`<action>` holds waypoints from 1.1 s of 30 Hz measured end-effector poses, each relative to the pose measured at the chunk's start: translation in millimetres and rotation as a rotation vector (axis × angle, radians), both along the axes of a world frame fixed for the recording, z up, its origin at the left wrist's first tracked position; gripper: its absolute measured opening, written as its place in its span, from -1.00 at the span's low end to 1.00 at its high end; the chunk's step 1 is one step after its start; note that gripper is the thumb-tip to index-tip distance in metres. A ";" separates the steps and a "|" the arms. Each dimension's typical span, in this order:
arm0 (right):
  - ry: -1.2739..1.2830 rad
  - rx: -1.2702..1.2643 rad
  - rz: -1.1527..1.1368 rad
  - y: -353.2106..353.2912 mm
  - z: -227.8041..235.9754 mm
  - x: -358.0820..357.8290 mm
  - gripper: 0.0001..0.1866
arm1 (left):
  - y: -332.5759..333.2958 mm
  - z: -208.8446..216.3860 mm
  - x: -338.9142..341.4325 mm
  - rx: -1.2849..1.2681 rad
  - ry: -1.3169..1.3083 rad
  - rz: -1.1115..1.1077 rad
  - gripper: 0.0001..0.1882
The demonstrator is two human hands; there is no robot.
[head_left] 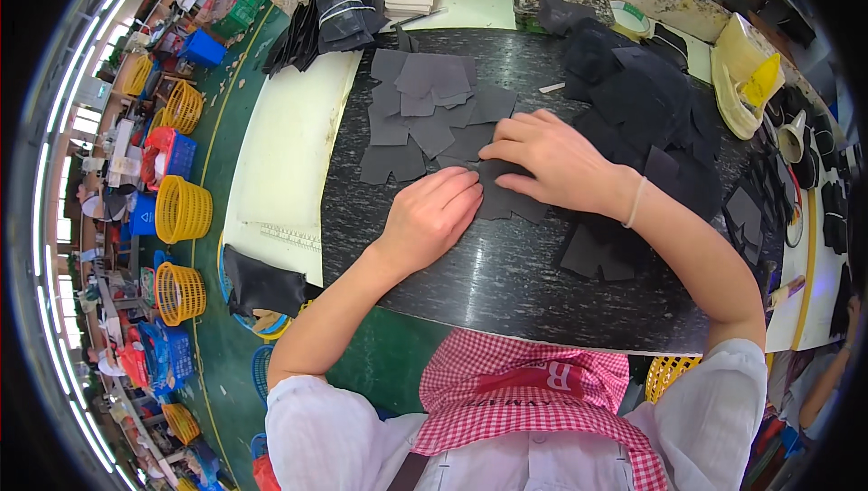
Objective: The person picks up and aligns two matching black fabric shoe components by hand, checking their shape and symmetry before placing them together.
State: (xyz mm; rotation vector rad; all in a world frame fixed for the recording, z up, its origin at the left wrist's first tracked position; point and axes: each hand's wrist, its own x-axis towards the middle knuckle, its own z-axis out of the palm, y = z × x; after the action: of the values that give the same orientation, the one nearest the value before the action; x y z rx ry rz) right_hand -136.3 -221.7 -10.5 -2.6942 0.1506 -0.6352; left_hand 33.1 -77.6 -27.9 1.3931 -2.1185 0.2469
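While both hands were on it, the dark flat piece (515, 203) lay on the black board (470, 283), between my left hand (430, 215) and right hand (562, 161). Left fingers were bunched at its left edge, right thumb and fingers bent over its upper part; knuckles hid the contact, so I couldn't tell pinch from press. By looks it was light, thin, bendy, not fragile, probably a bit slidey on that glossy surface. Opposite edges seemed the best hold. Room: bare board toward me, down to the front edge. Tight upper left, with overlapping grey pieces (434, 84); tight on the right, with the black heap (646, 98) and a notched piece (597, 256) at its near side.
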 end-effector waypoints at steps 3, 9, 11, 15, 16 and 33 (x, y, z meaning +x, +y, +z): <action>0.088 0.035 0.097 -8.3 4.9 12.6 -0.89 | 0.5 1.3 -0.6 0.015 -0.003 0.001 -0.80; -0.206 -0.383 0.314 -9.0 -4.0 -1.8 -0.96 | -1.4 1.6 -5.3 0.021 -0.027 -0.002 -0.83; -0.416 0.037 0.058 -1.2 13.7 -15.6 -0.98 | -0.5 4.5 -5.1 0.042 -0.026 -0.001 -0.82; -0.549 1.134 -0.035 0.0 60.8 -79.6 -0.91 | -2.3 5.1 -1.9 0.093 0.074 0.020 -0.80; -0.459 1.012 -0.077 2.0 66.6 -96.5 -0.90 | -1.8 10.0 -0.1 0.155 0.157 0.017 -0.76; 0.026 0.931 -0.506 43.1 14.9 -155.5 -0.52 | -42.4 12.7 -108.4 0.755 0.705 -0.154 -0.31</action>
State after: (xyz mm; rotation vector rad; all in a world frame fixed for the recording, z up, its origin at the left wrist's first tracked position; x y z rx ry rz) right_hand -291.8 -178.6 4.4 -1.7504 0.9057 -0.4849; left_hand -75.3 -120.0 -15.2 1.3830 -1.7249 -1.0518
